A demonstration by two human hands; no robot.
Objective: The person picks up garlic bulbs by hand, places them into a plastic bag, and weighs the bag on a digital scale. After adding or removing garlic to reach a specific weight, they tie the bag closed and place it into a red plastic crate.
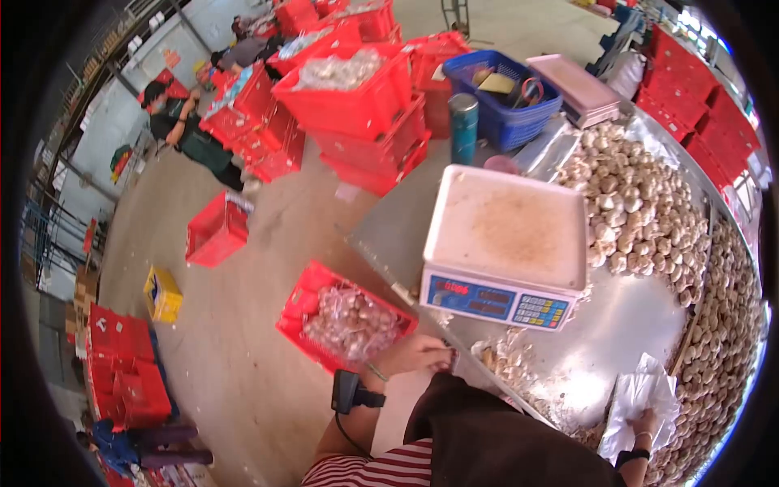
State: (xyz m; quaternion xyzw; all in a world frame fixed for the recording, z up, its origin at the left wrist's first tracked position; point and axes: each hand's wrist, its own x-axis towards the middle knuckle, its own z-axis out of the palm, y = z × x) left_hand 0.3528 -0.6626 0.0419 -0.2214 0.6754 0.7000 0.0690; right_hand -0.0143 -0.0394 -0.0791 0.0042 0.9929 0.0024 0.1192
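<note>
My left hand (423,355), with a black device strapped at its wrist, is at the table's edge beside the dark apron (479,422). Its fingers are curled together, and what they hold, if anything, is too small to make out. Over at the right, my right hand (643,424) grips white plastic bags (645,398) at the border of the garlic heap; its fingers are partly hidden. A white digital scale (507,235) with a bare, stained platter stands between the hands and the far side. Loose garlic skins (507,361) lie below the scale.
Garlic bulbs (641,203) cover the right of the metal table (641,312). A blue basket (511,109) and a teal bottle (463,130) stand behind the scale. A red crate (300,312) of bagged garlic sits on the floor. Stacked crates (357,97) and other people are farther off.
</note>
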